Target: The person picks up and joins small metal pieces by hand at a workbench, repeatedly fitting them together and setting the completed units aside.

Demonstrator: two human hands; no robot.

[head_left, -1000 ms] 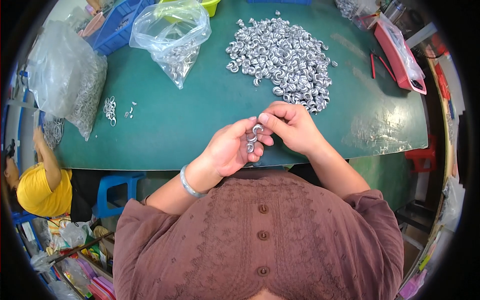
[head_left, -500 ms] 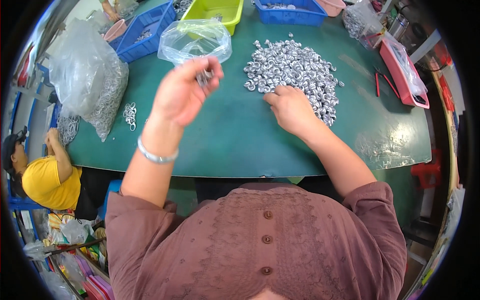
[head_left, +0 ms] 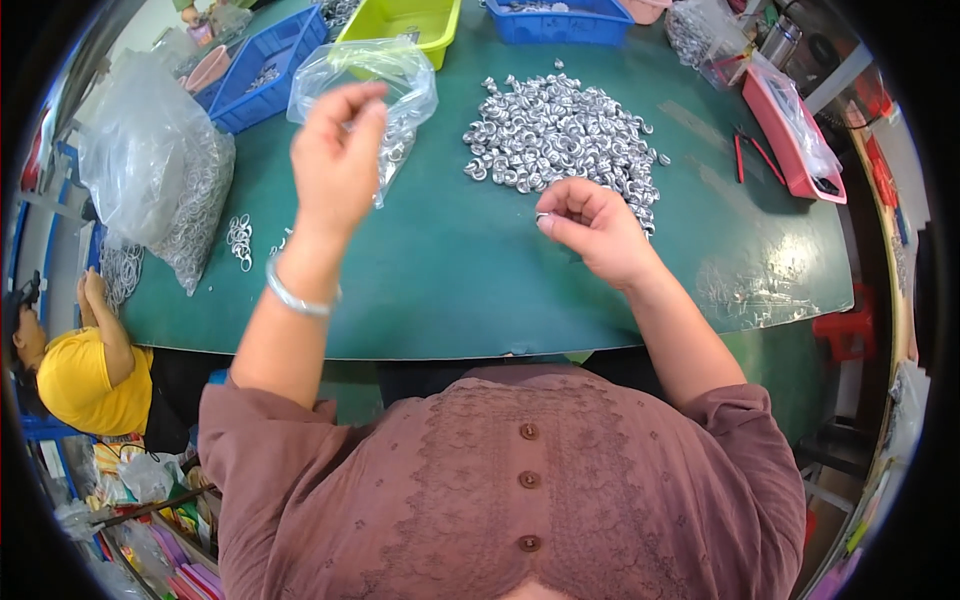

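My left hand (head_left: 338, 150) is over the mouth of a clear plastic bag (head_left: 415, 75). Its thumb and forefinger are apart, and nothing shows between them; the other fingers are partly hidden. Small metal pieces show low in the bag, beside my wrist. Just in front of a heap of small curved silver metal pieces (head_left: 560, 130), my right hand (head_left: 605, 235) pinches one small metal piece (head_left: 542, 215) between thumb and fingertips. Left of my left forearm, a few linked metal rings (head_left: 240, 242) lie on the green table (head_left: 440, 290).
A large clear bag of metal rings (head_left: 195, 210) stands at the left. Blue bins (head_left: 560, 28) and a lime-green bin (head_left: 440, 45) line the back. Red-handled pliers (head_left: 758, 158) lie by a pink tray (head_left: 790, 140) at right. A person in yellow (head_left: 95, 375) sits at the left.
My left hand has moved over the bag, and the metal pieces seen in its fingers no longer show. My right hand has drawn back from the heap with a piece pinched. The view has shifted slightly.
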